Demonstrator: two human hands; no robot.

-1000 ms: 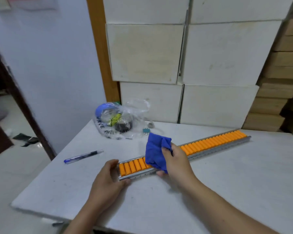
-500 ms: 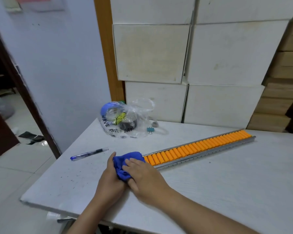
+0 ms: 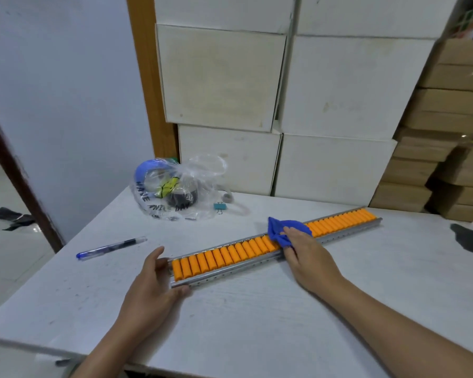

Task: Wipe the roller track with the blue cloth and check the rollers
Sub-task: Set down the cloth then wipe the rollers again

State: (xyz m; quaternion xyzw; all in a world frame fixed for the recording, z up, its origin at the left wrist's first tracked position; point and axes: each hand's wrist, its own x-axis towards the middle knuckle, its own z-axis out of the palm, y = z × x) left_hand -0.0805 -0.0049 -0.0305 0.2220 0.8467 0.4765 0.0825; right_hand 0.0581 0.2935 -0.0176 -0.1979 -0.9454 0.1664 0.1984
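Note:
A long metal roller track (image 3: 230, 274) with several orange rollers (image 3: 216, 259) lies slanted across the white table, near end at the left, far end at the back right. My left hand (image 3: 153, 285) grips the near end of the track, thumb on the front rail and fingers behind. My right hand (image 3: 306, 252) presses the bunched blue cloth (image 3: 286, 231) onto the rollers about midway along the track. The cloth hides a few rollers beneath it.
A blue pen (image 3: 111, 248) lies left of the track. Behind it sit a clear plastic bag of small items (image 3: 175, 189) and a teal binder clip (image 3: 219, 206). White boxes (image 3: 325, 110) stack at the back, brown cartons (image 3: 448, 118) at right. A dark object (image 3: 470, 240) rests at the right edge.
My right hand slid the blue cloth from the near end of the track up to its middle. My left hand stays at the near end, now uncovered.

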